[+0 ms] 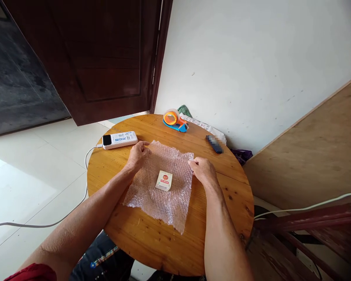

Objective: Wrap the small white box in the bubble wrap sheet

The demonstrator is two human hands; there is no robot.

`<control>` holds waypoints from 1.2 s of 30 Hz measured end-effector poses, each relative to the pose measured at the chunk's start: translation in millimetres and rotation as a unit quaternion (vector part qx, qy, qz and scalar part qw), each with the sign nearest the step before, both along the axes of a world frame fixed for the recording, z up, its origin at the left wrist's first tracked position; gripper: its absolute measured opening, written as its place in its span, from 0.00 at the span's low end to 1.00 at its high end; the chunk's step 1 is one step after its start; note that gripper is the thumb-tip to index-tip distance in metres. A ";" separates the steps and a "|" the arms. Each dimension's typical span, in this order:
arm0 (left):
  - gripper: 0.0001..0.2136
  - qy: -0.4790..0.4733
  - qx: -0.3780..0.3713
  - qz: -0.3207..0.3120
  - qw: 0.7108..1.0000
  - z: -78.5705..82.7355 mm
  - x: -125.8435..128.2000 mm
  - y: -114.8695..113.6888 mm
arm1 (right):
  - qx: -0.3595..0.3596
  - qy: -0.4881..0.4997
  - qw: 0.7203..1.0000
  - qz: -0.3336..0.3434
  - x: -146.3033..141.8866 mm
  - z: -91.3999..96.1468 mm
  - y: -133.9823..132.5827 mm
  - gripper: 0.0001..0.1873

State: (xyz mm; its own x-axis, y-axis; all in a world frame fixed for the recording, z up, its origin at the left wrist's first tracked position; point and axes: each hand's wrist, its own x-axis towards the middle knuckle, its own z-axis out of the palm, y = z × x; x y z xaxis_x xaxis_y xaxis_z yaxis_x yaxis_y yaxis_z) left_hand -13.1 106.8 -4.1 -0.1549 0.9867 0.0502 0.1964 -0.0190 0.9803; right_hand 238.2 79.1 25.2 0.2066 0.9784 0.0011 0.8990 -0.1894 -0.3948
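Note:
A sheet of bubble wrap point(152, 195) lies flat on the round wooden table point(222, 203). A small cream box with a red mark point(163, 180) sits in the sheet's middle. My left hand point(138, 155) rests on the sheet's far left corner, fingers curled and pinching its edge. On the far right edge of the sheet my right hand point(203, 169) has its fingertips closed on the wrap. Both hands lie a little beyond the box, one on each side.
At the table's far left lies a white power bank point(119, 139) with a cable point(86, 187) trailing to the floor. An orange and blue tape dispenser point(174, 120) and a dark remote-like object point(214, 144) sit at the back. A wooden board point(310, 156) leans at the right.

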 end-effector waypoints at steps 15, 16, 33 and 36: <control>0.23 0.376 0.041 -0.034 0.925 -1.1 5.5 -5.8 | 0.019 -0.120 0.992 -0.033 -13.1 -5.2 2.4 0.15; 0.23 0.380 0.046 -0.033 0.923 -1.5 6.4 -5.3 | 0.012 -0.124 0.991 -0.039 -12.8 -4.3 2.1 0.15; 0.26 -0.071 0.071 -0.269 0.958 15.0 18.4 -30.1 | -0.010 -0.113 0.992 -0.056 -6.5 -4.2 0.4 0.11; 0.28 -0.163 -0.014 -0.321 0.933 20.0 17.0 -35.8 | 0.018 -0.076 0.993 -0.083 4.5 -4.2 3.1 0.09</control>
State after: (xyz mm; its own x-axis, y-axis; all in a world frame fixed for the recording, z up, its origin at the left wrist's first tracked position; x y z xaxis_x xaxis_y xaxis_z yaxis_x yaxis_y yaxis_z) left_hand 3.8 71.0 15.9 0.4659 0.8815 0.0766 -0.1556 -0.0036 0.9878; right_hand 242.7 82.2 21.1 0.3608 0.9294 0.0781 0.9059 -0.3293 -0.2664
